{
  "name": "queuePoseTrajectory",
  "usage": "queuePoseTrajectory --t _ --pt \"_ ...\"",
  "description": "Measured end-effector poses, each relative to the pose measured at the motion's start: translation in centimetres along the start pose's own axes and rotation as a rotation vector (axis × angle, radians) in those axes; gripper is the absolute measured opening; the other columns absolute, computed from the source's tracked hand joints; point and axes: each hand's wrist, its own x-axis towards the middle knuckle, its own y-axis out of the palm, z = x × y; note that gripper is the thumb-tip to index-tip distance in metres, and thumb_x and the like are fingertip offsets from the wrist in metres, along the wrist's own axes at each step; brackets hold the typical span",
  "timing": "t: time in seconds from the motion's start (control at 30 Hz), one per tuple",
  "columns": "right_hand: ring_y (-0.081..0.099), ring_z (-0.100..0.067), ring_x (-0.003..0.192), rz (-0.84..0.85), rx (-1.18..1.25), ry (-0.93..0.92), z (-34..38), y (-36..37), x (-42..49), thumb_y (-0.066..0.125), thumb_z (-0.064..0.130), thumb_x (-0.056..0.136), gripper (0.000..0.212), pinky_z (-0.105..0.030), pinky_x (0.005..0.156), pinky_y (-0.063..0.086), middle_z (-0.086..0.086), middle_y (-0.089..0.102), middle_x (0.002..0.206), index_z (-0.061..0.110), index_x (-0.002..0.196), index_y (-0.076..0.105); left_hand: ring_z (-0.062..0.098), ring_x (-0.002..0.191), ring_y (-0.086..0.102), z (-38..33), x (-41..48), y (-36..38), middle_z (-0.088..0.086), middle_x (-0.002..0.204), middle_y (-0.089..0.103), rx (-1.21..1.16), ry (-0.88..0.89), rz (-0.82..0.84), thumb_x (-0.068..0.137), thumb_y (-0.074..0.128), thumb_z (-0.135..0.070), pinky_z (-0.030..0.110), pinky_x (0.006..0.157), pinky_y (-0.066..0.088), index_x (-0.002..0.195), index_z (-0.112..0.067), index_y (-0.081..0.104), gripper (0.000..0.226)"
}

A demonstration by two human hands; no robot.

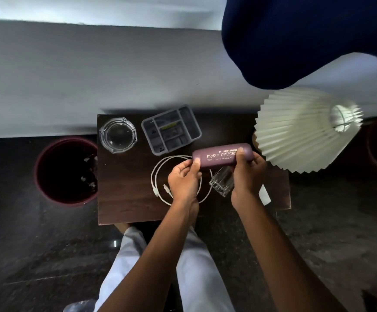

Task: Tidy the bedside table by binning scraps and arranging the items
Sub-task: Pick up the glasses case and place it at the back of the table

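A maroon glasses case (216, 156) with gold lettering is held above the dark wooden bedside table (126, 192). My left hand (184, 180) grips its left end and my right hand (248, 174) grips its right end. Under the hands lies a coiled white cable (158, 176). A clear drinking glass (221, 182) lies on its side between my hands. At the table's back left sits a round glass ashtray (117, 135), with a grey compartment organiser (171, 129) beside it. A white paper scrap (264, 194) lies by my right wrist.
A dark red bin (47, 167) with white scraps inside stands on the floor left of the table. A pleated white lampshade (304, 129) overhangs the table's right back corner. A dark blue cloth (306, 39) hangs at the top right. A pale wall runs behind the table.
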Motion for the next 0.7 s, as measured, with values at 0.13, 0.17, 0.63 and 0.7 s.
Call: queuePoseTrajectory --t 0.13,0.17,0.63,0.7 --pt "0.068 -0.028 0.101 -0.059 0.010 0.019 0.4 0.8 1.3 0.065 0.041 0.085 0.049 -0.049 0.091 0.057 -0.011 0.066 0.118 0.012 0.123 0.052 0.007 0.087 0.067 0.3 1.5 1.5 0.002 0.101 0.070 -0.002 -0.011 -0.009 0.092 0.072 -0.016 0.014 0.073 0.051 0.122 -0.005 0.063 0.033" --pt "0.068 -0.028 0.101 -0.073 0.018 0.033 0.4 1.0 1.6 0.066 0.040 0.086 0.048 -0.049 0.091 0.057 -0.011 0.067 0.117 0.012 0.122 0.053 0.008 0.090 0.068 0.3 1.8 1.7 0.002 0.102 0.070 0.020 0.001 -0.013 0.092 0.072 -0.017 0.015 0.077 0.051 0.123 -0.004 0.063 0.035" --pt "0.060 -0.035 0.118 -0.143 -0.109 -0.048 0.9 4.2 3.5 0.064 0.025 0.093 0.041 -0.041 0.104 0.046 -0.019 0.064 0.124 0.001 0.126 0.057 0.022 0.113 0.067 1.1 4.2 2.5 0.010 0.131 0.064 0.299 0.143 0.020 0.094 0.068 -0.018 0.043 0.106 0.052 0.142 -0.004 0.052 0.053" --pt "0.050 -0.035 0.130 -0.136 -0.200 -0.064 1.2 4.4 4.0 0.058 0.026 0.098 0.047 -0.040 0.108 0.036 -0.020 0.055 0.138 0.001 0.136 0.049 0.024 0.117 0.065 1.3 4.4 2.9 0.013 0.133 0.064 0.330 0.167 0.015 0.093 0.068 -0.017 0.044 0.107 0.051 0.142 -0.003 0.052 0.054"
